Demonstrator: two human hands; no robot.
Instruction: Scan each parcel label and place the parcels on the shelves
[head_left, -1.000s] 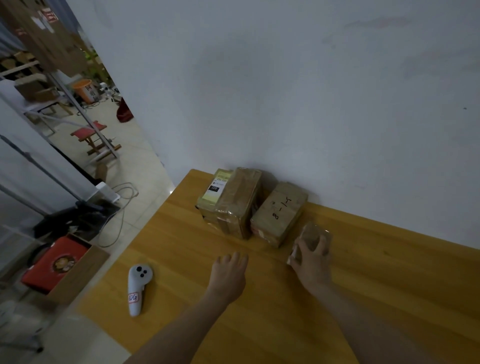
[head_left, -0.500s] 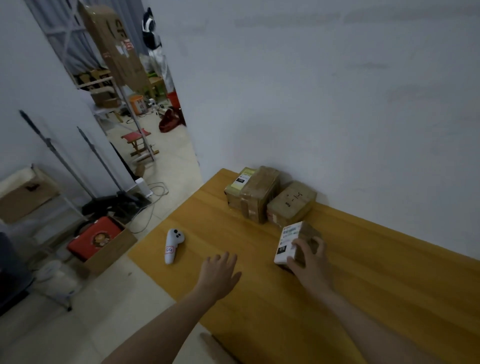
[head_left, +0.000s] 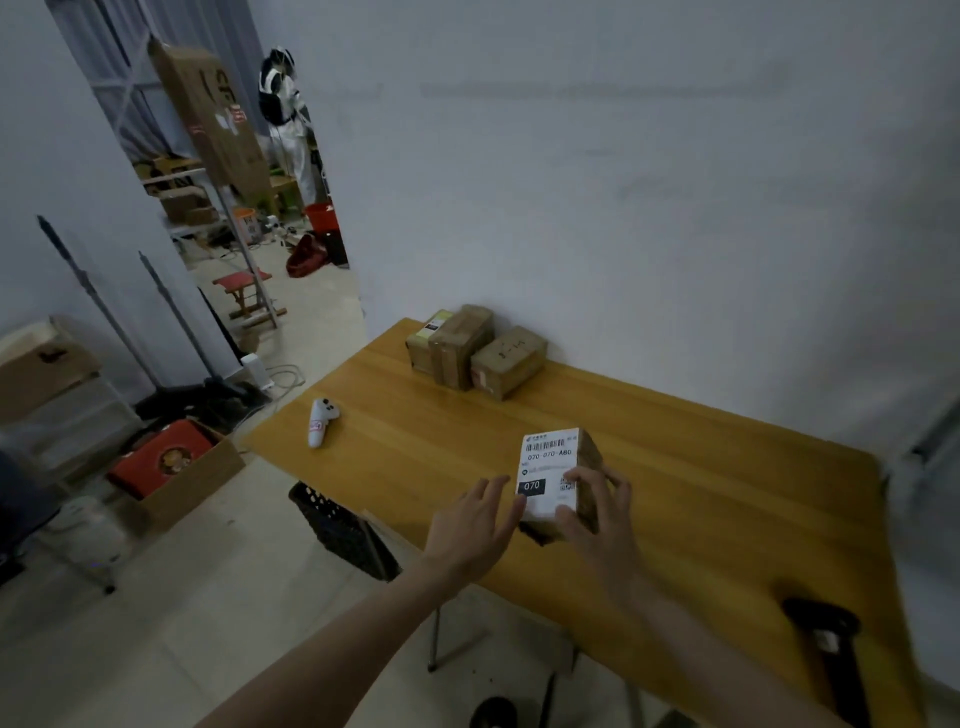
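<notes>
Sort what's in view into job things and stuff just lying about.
Job: labelled parcel held by right hand, left hand alongside; two parcels by the wall; black scanner.
Lying about: white controller; black crate; red box.

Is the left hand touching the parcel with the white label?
Touching. The head view shows the left hand with its fingertips against the near left edge of the labelled parcel, while the right hand grips its other side.
</notes>
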